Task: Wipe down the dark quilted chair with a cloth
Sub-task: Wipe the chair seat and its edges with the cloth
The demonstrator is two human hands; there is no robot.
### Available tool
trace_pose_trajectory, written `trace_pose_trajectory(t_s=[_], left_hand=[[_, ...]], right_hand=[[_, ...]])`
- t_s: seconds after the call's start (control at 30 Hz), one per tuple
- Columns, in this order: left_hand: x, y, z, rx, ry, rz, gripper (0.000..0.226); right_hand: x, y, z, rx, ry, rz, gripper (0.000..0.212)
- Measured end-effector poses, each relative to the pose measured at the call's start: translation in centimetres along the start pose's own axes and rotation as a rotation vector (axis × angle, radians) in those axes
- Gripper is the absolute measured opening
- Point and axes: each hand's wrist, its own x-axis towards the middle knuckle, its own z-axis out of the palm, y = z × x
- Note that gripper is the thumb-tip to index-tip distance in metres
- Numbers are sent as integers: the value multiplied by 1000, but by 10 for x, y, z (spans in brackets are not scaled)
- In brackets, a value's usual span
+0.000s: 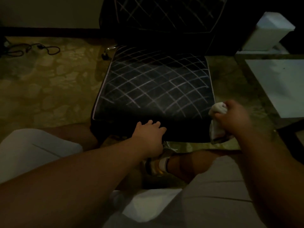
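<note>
Our right hand point(233, 116) grips the bunched cloth point(218, 109) at the seat's point(153, 86) near right corner, while our left hand point(150, 130), fingers relaxed, rests on the near edge. We judge the wiping unfinished; the backrest point(164, 15) remains.

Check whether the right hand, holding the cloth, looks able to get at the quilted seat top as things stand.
Probably yes. The right hand grips the cloth at the seat's front right corner, and nothing lies on the quilted top. The left hand rests on the front edge, clear of that path.
</note>
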Motion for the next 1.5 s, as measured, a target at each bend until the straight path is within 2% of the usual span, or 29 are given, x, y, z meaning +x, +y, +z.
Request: trace_pose_trajectory(t_s=[0.2,0.37,0.43,0.57,0.63,0.8,0.87,1.0,1.07,1.13,1.23,1.3,1.43,1.5], left_hand=[[3,-3,0,-7,-22,9,87],[9,-2,-1,27,-11,19,85],[12,-2,1,40,-8,22,84],[14,-3,4,63,-4,31,84],[15,-4,4,74,-1,30,83],[17,-4,5,100,9,31,84],[17,-4,5,107,17,34,84],[17,-3,4,113,21,39,84],[18,-2,3,117,22,37,83],[18,0,3,123,25,35,83],[17,0,4,116,19,32,84],[17,-1,4,111,18,32,85],[18,-3,5,110,31,37,84],[18,-2,4,108,27,38,84]], right_hand=[[6,-7,14,-33,-59,-4,34],[2,-10,25,-84,-235,-116,30],[4,-10,25,-84,-207,-115,29],[22,-4,20,-70,-33,9,34],[27,-4,20,-93,-26,7,34],[9,-16,34,-124,-264,-200,30],[10,-16,37,-103,-234,-182,31],[26,-11,25,-36,-23,40,37],[27,-11,23,-40,10,88,36],[21,-15,27,-30,-46,26,34],[1,-24,40,-127,-255,-185,34],[-5,-24,46,-159,-242,-243,34],[14,-12,35,3,-6,56,36],[21,-8,31,13,34,141,34]])
